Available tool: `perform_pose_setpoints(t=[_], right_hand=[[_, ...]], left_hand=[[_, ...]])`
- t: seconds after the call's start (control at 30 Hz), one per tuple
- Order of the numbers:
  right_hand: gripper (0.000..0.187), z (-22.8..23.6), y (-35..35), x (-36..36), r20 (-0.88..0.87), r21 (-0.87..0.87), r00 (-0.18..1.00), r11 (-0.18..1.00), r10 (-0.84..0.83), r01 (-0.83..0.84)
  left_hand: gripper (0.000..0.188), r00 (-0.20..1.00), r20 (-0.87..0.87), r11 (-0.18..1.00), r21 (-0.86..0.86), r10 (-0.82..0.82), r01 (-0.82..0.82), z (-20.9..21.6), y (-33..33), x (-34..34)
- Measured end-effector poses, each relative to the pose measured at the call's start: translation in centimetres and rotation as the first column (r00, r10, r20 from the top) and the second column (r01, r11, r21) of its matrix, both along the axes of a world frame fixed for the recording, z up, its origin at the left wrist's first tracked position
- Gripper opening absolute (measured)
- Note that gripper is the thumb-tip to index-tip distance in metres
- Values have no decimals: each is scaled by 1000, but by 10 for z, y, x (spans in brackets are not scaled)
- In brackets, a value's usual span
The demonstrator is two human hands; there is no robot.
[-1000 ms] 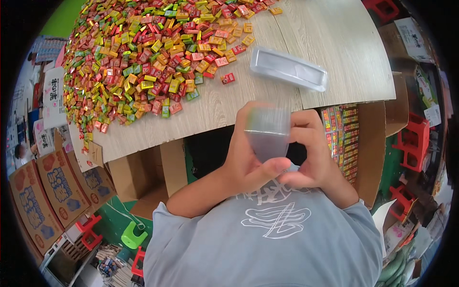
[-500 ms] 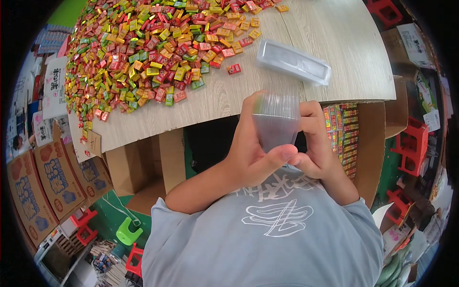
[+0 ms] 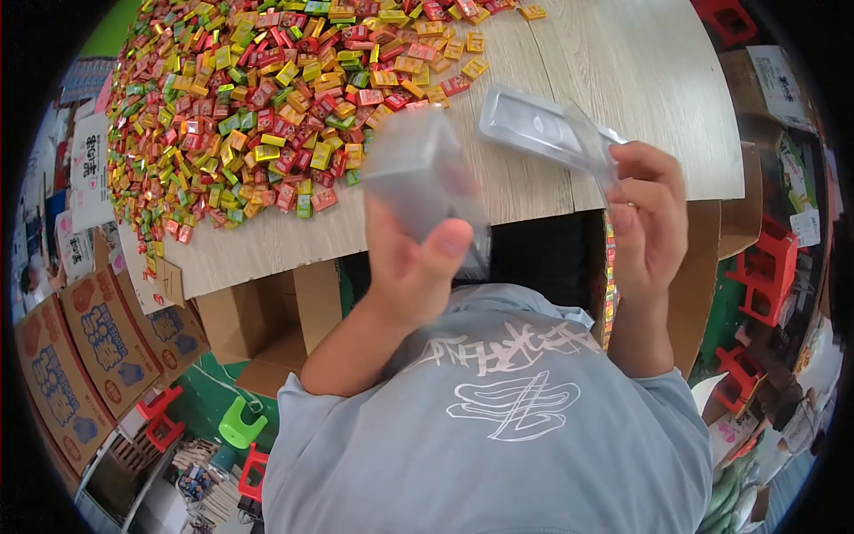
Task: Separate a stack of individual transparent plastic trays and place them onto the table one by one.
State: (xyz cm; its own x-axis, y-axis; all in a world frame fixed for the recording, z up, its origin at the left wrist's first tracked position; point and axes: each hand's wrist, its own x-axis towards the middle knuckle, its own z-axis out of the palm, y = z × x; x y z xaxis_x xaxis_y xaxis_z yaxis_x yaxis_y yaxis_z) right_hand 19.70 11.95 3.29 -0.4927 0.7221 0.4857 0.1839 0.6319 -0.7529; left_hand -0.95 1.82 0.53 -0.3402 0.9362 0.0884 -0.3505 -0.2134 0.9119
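Observation:
My left hand (image 3: 407,271) is closed round a stack of nested clear plastic trays (image 3: 411,169), tilted over the table's front edge and smeared by motion. My right hand (image 3: 648,214) pinches one thin clear plastic tray (image 3: 589,141) by its end. Its far part overlaps another clear plastic tray (image 3: 520,123) lying on the table; whether the two touch I cannot tell. Left of the trays spreads a big heap of small wrapped pieces (image 3: 267,116) in red, yellow, orange and green.
The pale wood-look table (image 3: 640,80) ends just before me. Below it stand an open cardboard box (image 3: 258,311) on the left and another cardboard box (image 3: 698,267) on the right. Printed cartons (image 3: 67,374) line the left; red stools (image 3: 767,271) stand right, a green stool (image 3: 240,423) lower left.
My hands have parted. My left hand has carried the stack leftward, while my right hand has moved right and forward with a single tray taken from it.

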Motion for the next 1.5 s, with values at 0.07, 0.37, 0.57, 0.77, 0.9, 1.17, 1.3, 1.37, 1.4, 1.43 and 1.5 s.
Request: perform_pose_setpoints(t=[0.07,0.37,0.57,0.77,0.9,1.17,1.3,1.37,1.4,1.43,1.5], right_hand=[[11,-1,10,1,65,100,997,994,-49,42],[21,-9,24,-3,-133,-309,989,946,65,-103],[20,3,17,-6,-151,-341,987,935,47,-97],[17,-2,-6,-23,-368,-422,923,865,112,-273],[15,-3,-31,-39,-495,-549,868,762,36,-345],[18,-2,-53,-30,-379,-403,917,869,127,-287],[20,-4,-56,-23,-411,-433,906,853,100,-291],[21,0,-52,-19,-405,-434,909,853,101,-289],[24,2,-49,-17,-344,-403,936,888,76,-220],[26,5,-44,-15,-284,-367,958,918,46,-153],[21,11,-25,-10,-217,-262,976,963,9,-67]], left_hand=[[77,1000,2,1000,19,12,-12,3,9,-6],[79,997,-79,1000,-3,5,-5,2,36,-7],[79,995,42,996,34,-88,86,6,38,8],[81,998,-66,996,91,20,-14,26,46,36],[73,998,-38,996,72,50,-48,34,39,38],[68,1000,20,999,53,-8,7,36,6,39],[64,996,71,998,44,-50,47,33,-1,37],[64,995,89,997,73,-46,40,29,-3,33],[65,993,105,994,106,-45,34,26,-3,30],[65,993,108,994,100,-44,33,24,-3,26],[68,990,137,992,124,-16,-1,18,-1,16]])
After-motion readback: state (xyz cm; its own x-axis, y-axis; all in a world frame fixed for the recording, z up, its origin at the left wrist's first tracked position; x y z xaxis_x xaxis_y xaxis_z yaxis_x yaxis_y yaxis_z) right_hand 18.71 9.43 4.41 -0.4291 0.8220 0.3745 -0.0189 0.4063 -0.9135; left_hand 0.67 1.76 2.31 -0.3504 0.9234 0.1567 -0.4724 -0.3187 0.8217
